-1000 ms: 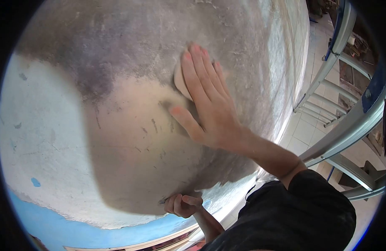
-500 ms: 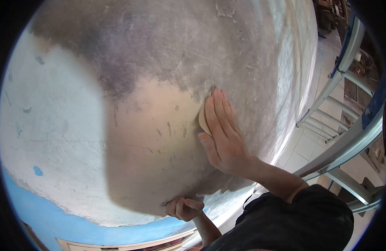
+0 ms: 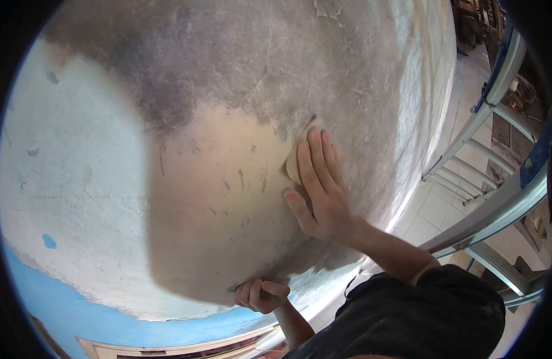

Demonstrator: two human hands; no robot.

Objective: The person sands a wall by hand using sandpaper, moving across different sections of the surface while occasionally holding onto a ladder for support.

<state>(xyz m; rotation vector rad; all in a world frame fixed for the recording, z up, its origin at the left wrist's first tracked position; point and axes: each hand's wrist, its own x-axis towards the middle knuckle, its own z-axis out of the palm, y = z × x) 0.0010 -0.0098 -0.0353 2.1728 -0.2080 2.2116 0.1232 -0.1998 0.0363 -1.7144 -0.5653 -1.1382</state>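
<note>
My right hand (image 3: 327,197) lies flat against a large plastered wall (image 3: 198,209), fingers stretched upward and thumb apart. Under its fingers it presses a tan sheet of sandpaper (image 3: 293,167) to the surface; the sheet's edge shows left of the fingers and past their tips. Lower down, my left hand (image 3: 261,296) is curled closed near the wall's lower edge. A small dark tip shows at its knuckles, but I cannot tell what the fingers hold.
Aluminium ladder parts (image 3: 497,230) stand at the right, above a tiled floor (image 3: 428,206). A blue painted band (image 3: 102,320) runs along the lower left, with a pale frame (image 3: 168,352) beneath. Dark patches and peeling spots mark the upper wall.
My right hand has slid slightly over the wall, and more of the sandpaper shows beyond its fingertips. My left hand stays curled in nearly the same place. The view has shifted a little.
</note>
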